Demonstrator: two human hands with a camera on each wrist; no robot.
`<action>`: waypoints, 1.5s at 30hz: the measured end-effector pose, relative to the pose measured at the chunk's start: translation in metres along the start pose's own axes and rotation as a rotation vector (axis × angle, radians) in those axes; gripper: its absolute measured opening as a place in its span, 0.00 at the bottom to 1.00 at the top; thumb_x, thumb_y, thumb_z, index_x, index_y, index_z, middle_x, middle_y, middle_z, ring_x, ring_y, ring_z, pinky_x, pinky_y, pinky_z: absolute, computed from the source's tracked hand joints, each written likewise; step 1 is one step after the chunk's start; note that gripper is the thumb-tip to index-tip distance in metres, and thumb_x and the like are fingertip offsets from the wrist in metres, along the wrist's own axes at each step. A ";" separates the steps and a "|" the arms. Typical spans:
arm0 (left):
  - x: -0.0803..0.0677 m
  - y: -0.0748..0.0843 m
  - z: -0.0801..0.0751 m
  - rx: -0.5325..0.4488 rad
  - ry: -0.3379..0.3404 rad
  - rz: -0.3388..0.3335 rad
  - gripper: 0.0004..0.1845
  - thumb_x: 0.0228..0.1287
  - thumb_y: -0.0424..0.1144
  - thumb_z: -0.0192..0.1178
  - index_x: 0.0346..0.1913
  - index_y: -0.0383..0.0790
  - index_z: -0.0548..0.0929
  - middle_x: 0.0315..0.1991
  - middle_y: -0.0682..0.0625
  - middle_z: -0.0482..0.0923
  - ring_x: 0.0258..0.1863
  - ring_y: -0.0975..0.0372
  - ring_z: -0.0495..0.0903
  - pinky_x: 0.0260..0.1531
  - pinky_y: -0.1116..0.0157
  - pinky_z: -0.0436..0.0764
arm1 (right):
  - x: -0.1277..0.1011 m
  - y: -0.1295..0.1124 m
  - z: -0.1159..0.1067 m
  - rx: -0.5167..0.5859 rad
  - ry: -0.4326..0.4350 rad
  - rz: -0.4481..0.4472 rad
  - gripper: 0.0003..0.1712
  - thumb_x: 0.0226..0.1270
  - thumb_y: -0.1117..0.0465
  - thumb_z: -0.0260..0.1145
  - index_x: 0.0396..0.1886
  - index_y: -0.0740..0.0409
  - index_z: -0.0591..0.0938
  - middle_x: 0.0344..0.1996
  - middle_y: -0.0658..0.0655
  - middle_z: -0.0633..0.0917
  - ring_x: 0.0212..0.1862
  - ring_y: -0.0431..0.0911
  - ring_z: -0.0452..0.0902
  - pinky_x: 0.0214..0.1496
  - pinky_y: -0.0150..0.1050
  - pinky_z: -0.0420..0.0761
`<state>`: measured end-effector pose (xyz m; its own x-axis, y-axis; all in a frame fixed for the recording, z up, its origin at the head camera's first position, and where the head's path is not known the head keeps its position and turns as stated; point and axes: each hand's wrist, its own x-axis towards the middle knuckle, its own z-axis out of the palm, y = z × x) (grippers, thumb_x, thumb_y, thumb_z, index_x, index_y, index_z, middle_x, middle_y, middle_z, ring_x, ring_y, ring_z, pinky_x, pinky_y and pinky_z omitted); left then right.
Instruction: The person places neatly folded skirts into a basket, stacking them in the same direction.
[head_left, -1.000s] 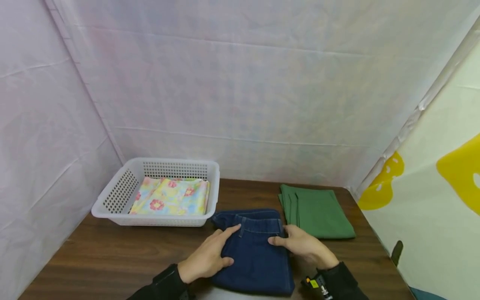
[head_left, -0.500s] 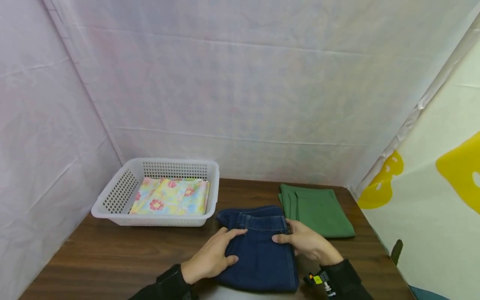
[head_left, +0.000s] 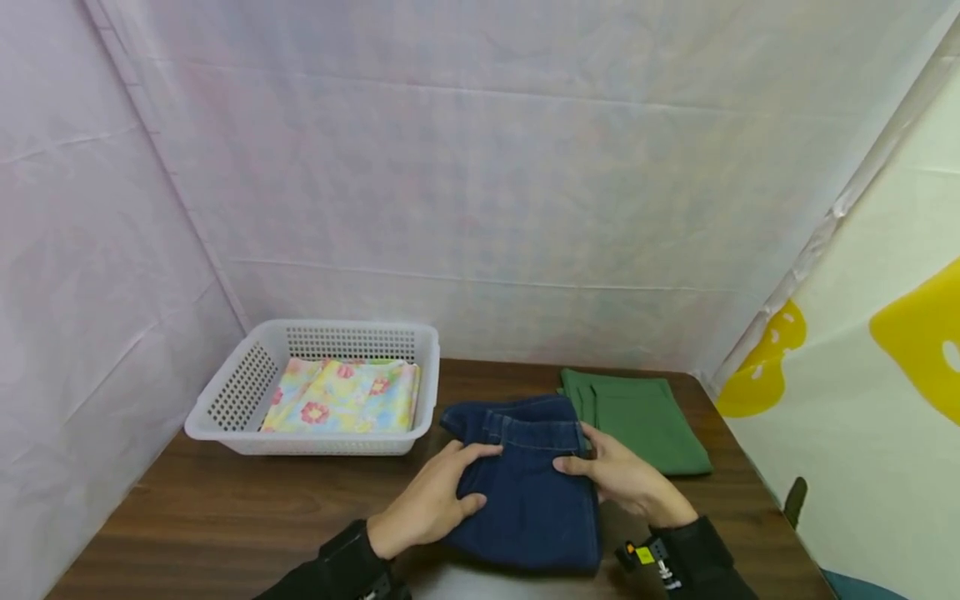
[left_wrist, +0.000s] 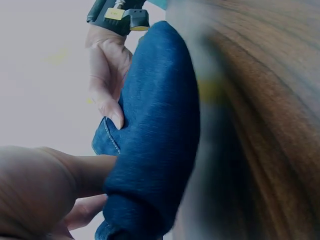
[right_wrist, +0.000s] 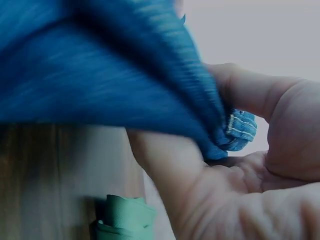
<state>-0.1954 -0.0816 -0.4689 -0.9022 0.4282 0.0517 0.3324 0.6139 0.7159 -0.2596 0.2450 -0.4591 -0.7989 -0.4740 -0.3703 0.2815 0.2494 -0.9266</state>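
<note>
The jeans [head_left: 528, 483] now sit farther from the person, nearer the green cloth [head_left: 637, 421]. The left hand [head_left: 435, 504] and right hand [head_left: 626, 479] grip their two sides, thumbs on top, fingers curled beneath. A basket [head_left: 225, 417] stands beyond the left fingers.

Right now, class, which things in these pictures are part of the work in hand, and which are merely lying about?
In hand:
- folded blue jeans, gripped at both sides
- left hand, thumb on top
- right hand, fingers under the edge

Lying about:
- folded green cloth, beside the jeans
- white basket
- floral cloth inside it
- wooden table
</note>
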 end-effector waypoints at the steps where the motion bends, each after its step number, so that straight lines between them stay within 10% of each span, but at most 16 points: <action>1: 0.000 0.001 -0.001 -0.007 0.003 0.001 0.38 0.79 0.37 0.78 0.86 0.55 0.78 0.68 0.42 0.83 0.69 0.44 0.85 0.67 0.39 0.88 | -0.001 -0.001 -0.001 -0.006 0.006 -0.004 0.62 0.90 0.57 0.73 0.99 0.58 0.39 0.76 0.72 0.86 0.61 0.57 0.96 0.58 0.59 0.98; 24: 0.002 0.017 -0.033 -0.115 0.152 0.093 0.37 0.83 0.34 0.74 0.87 0.58 0.76 0.81 0.42 0.78 0.81 0.41 0.79 0.79 0.34 0.80 | -0.005 -0.023 -0.002 0.037 0.094 -0.136 0.61 0.90 0.51 0.73 1.01 0.48 0.41 0.81 0.69 0.82 0.61 0.53 0.95 0.59 0.55 0.97; 45: -0.009 -0.020 -0.110 -0.029 0.393 -0.016 0.36 0.82 0.30 0.72 0.87 0.49 0.76 0.86 0.30 0.69 0.86 0.31 0.68 0.82 0.25 0.72 | 0.075 -0.074 0.057 0.124 0.021 -0.206 0.45 0.92 0.57 0.70 0.97 0.45 0.59 0.69 0.63 0.90 0.52 0.49 0.97 0.52 0.48 0.98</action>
<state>-0.2237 -0.1705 -0.4069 -0.9454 0.1290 0.2992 0.3149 0.5973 0.7376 -0.3104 0.1427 -0.4220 -0.8568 -0.4860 -0.1721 0.1732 0.0431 -0.9839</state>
